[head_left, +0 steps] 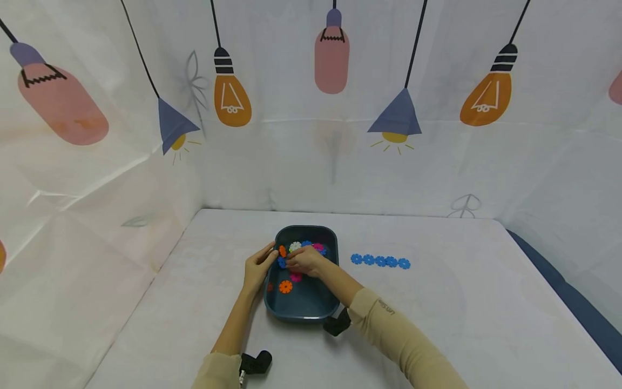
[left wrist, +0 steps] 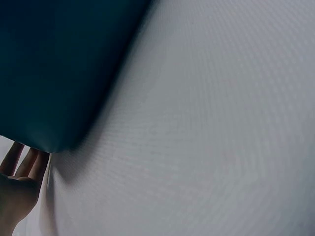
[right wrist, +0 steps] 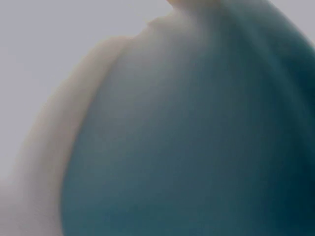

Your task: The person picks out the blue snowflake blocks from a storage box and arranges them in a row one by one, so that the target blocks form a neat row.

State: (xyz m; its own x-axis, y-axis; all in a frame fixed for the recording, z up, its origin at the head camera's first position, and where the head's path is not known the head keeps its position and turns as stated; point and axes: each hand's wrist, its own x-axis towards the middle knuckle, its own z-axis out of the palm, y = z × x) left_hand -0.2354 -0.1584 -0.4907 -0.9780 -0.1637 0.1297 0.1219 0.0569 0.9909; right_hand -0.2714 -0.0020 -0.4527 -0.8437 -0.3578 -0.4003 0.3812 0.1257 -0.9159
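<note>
A dark teal tray (head_left: 311,305) stands on the white table with loose flower-shaped plastic pieces inside. My left hand (head_left: 257,270) holds the tray's left rim, thumb over the edge and fingers on the outer wall. In the left wrist view, fingers of the left hand (left wrist: 24,182) lie against the tray's (left wrist: 59,69) side. My right hand (head_left: 305,260) reaches down into the tray, fingertips beside a blue piece (head_left: 282,262). Whether it pinches a piece I cannot tell. Around it lie an orange piece (head_left: 285,286), a white piece (head_left: 295,246) and a pink piece (head_left: 296,277).
Right of the tray, several blue flower pieces (head_left: 380,261) form a slightly slanting row on the table (head_left: 461,302). White sheeting with printed lamps (head_left: 311,156) hangs behind and at both sides. Black wrist devices (head_left: 257,362) sit below both forearms.
</note>
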